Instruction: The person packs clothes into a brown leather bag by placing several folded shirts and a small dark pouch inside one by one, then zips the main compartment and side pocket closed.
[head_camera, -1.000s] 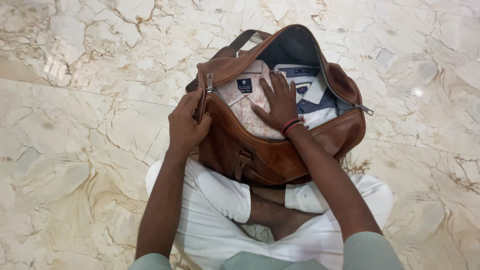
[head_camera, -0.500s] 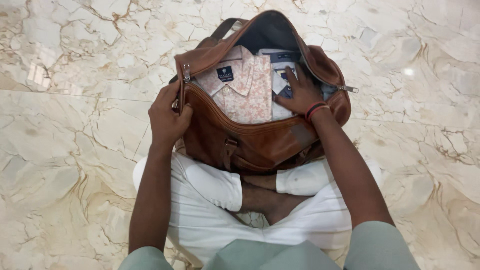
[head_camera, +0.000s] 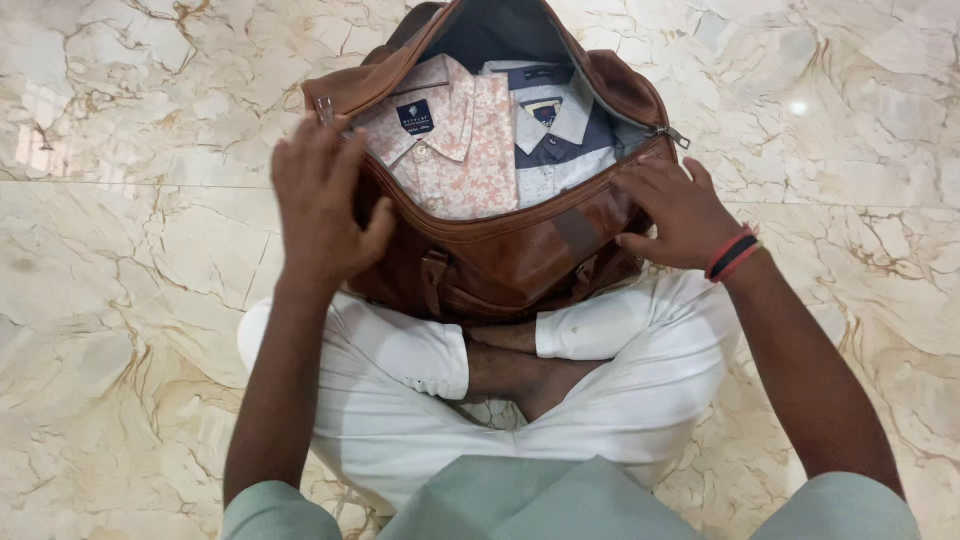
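Cream marble floor (head_camera: 120, 300), veined in brown and glossy, fills the view around a person sitting cross-legged on it. Nearest the camera are a pale green top (head_camera: 520, 500) and white trousers (head_camera: 400, 420), with bare ankles crossed between the cuffs. Just beyond the knees stands a brown leather duffel bag (head_camera: 500, 265), touching the legs, its zip undone and its mouth gaping upward. The left hand (head_camera: 320, 210) lies flat against the bag's left end, fingers spread and not closed on anything, the thumb resting on the leather. The right hand (head_camera: 675, 215), with a red and black wristband (head_camera: 733, 253), rests loosely open on the front rim near the right end, gripping nothing that I can see. By my reading the packing looks finished and the hands are settling the bag's edges; any work on the zip would call for a pinch on the zip pull (head_camera: 675, 135), which hangs at the far right corner. The bag's long axis runs across the view, left to right. Inside, side by side and touching, lie a folded pink floral shirt (head_camera: 460, 150) and a folded blue and grey shirt (head_camera: 560, 140), collars pointing away from the person.
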